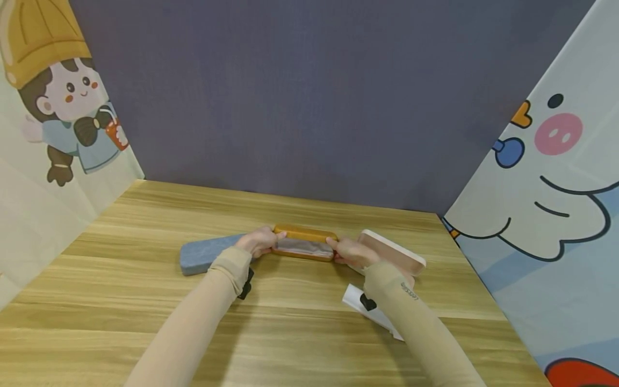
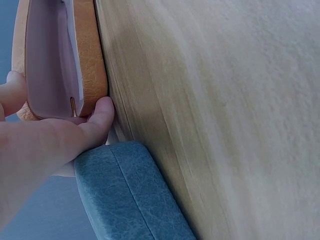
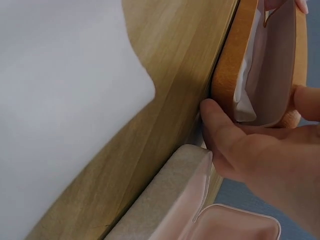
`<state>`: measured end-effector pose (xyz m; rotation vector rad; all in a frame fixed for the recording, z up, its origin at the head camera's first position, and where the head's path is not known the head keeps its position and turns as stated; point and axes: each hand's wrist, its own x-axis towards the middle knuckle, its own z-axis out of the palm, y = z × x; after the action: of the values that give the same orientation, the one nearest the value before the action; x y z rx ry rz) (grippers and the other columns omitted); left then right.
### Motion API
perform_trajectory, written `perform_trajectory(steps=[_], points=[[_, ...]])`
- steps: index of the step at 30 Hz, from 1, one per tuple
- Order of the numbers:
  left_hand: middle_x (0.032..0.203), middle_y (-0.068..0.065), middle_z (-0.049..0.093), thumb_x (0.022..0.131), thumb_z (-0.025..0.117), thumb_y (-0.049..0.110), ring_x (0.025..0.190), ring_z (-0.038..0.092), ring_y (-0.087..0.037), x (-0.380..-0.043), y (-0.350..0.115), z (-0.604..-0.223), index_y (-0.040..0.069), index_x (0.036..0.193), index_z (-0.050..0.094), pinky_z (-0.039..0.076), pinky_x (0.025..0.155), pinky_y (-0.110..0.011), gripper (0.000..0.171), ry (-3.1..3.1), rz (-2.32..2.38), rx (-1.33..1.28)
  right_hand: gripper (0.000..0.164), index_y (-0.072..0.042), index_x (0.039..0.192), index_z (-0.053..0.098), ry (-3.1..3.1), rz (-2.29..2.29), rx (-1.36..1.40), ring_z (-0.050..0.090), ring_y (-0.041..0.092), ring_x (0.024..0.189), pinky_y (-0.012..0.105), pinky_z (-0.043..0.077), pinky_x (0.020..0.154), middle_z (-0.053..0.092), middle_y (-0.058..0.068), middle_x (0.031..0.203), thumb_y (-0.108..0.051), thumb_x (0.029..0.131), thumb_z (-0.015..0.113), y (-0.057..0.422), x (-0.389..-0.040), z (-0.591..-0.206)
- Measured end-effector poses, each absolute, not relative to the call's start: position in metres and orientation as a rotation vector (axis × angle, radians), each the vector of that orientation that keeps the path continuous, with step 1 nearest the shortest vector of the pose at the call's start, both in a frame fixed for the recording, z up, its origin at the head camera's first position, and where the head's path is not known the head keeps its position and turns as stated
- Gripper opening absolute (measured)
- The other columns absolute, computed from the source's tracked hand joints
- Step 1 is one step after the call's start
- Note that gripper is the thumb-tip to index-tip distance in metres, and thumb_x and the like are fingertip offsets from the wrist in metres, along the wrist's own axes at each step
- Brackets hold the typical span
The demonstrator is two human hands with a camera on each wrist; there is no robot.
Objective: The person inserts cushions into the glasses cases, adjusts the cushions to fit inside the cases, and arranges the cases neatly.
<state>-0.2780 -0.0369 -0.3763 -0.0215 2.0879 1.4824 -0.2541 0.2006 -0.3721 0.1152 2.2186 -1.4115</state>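
from where i stand, the tan case (image 1: 306,233) is on the wooden table (image 1: 290,344), ahead of the person and between the two hands, lid raised. the left hand (image 1: 261,241) pinches one end, thumb up on the lid and a finger against the base; the right hand (image 1: 355,252) grips the other end in much the same way.

it looks light to me, with a stiff shell under a leathery skin that should give decent grip rather than slide. i'd guess the hinge and thin lining are the delicate parts, so the two short ends seem a sound place to hold, fingertips clear of the lid's closing edge.

inside, along the base, lies a pale folded piece (image 3: 244,111), likely soft cloth that could snag in the seam.

the blue case (image 1: 203,254) is closed, just beside the left hand, so its contents don't show. the pale case (image 1: 391,250) by the right hand stands open, pink-lined, partly hidden by that hand. a white sheet (image 1: 355,298), cloth or paper, i can't tell, lies near the right wrist.
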Motion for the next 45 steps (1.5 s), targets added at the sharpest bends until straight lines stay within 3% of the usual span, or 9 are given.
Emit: perform_trajectory(steps=[6,14,17,20,24,26,33,40,45], points=[[0.16,-0.023,0.008,0.104,0.039,0.019,0.147,0.019,-0.034,-0.278,-0.037,-0.376,-0.009,0.149,0.011,0.029,0.117,-0.042,0.06,2.082,1.475,-0.009,0.031,0.002,0.122,0.039,2.222,-1.419,0.114,0.04,0.014,0.079,0.031,0.041,0.087,0.039,0.003,0.088,-0.023,0.106,0.033,0.2,-0.252,-0.372],[0.157,-0.023,0.017,0.103,0.041,0.021,0.145,0.024,-0.034,-0.277,-0.038,-0.378,-0.009,0.148,0.016,0.028,0.118,-0.044,0.06,2.087,1.476,-0.009,0.031,0.003,0.119,0.043,2.236,-1.367,0.108,0.038,0.015,0.079,0.032,0.04,0.089,0.038,0.003,0.088,-0.024,0.106,0.033,0.201,-0.252,-0.371],[0.155,-0.024,0.021,0.103,0.042,0.023,0.142,0.028,-0.035,-0.276,-0.039,-0.38,-0.009,0.147,0.017,0.029,0.117,-0.044,0.06,2.107,1.46,-0.013,0.033,0.004,0.122,0.041,2.251,-1.339,0.097,0.041,0.017,0.088,0.034,0.04,0.094,0.041,0.007,0.098,-0.023,0.106,0.033,0.201,-0.252,-0.372],[0.157,-0.025,0.013,0.103,0.043,0.023,0.143,0.029,-0.037,-0.275,-0.038,-0.381,-0.009,0.149,0.009,0.03,0.117,-0.044,0.065,2.104,1.46,-0.036,0.041,0.007,0.134,0.036,2.299,-1.289,0.104,0.045,0.023,0.107,0.038,0.04,0.104,0.044,0.016,0.121,-0.023,0.106,0.034,0.2,-0.251,-0.374],[0.159,-0.025,0.001,0.103,0.043,0.022,0.142,0.028,-0.039,-0.275,-0.037,-0.383,-0.006,0.151,-0.001,0.027,0.117,-0.046,0.071,2.083,1.473,-0.056,0.052,0.008,0.146,0.024,2.345,-1.219,0.105,0.039,0.03,0.13,0.043,0.034,0.113,0.036,0.024,0.143,-0.023,0.105,0.036,0.199,-0.25,-0.376],[0.159,-0.025,0.001,0.103,0.043,0.023,0.141,0.03,-0.04,-0.275,-0.038,-0.383,-0.005,0.151,-0.002,0.024,0.118,-0.049,0.071,2.093,1.454,-0.046,0.052,0.008,0.146,0.023,2.35,-1.195,0.086,0.038,0.034,0.131,0.045,0.033,0.113,0.035,0.026,0.144,-0.023,0.105,0.035,0.199,-0.25,-0.377],[0.159,-0.026,0.007,0.103,0.042,0.027,0.14,0.031,-0.042,-0.27,-0.037,-0.378,-0.004,0.151,0.001,0.017,0.117,-0.059,0.071,2.151,1.369,-0.034,0.063,0.001,0.152,-0.003,2.296,-1.251,0.089,0.024,0.041,0.143,0.05,0.019,0.12,0.013,0.025,0.158,-0.02,0.106,0.033,0.197,-0.249,-0.376],[0.157,-0.027,0.015,0.103,0.043,0.029,0.143,0.024,-0.043,-0.267,-0.037,-0.376,-0.004,0.152,0.001,0.024,0.115,-0.058,0.072,2.217,1.282,-0.023,0.046,0.005,0.142,0.031,2.374,-1.183,0.118,0.037,0.036,0.135,0.049,0.029,0.116,0.039,0.022,0.144,-0.022,0.105,0.036,0.195,-0.247,-0.377],[0.157,-0.027,0.014,0.102,0.044,0.028,0.144,0.02,-0.044,-0.268,-0.036,-0.378,-0.004,0.152,0.003,0.025,0.115,-0.058,0.072,2.252,1.265,-0.034,0.049,0.002,0.145,0.029,2.391,-1.155,0.112,0.03,0.034,0.14,0.05,0.024,0.118,0.036,0.021,0.147,-0.024,0.105,0.037,0.194,-0.247,-0.377]])
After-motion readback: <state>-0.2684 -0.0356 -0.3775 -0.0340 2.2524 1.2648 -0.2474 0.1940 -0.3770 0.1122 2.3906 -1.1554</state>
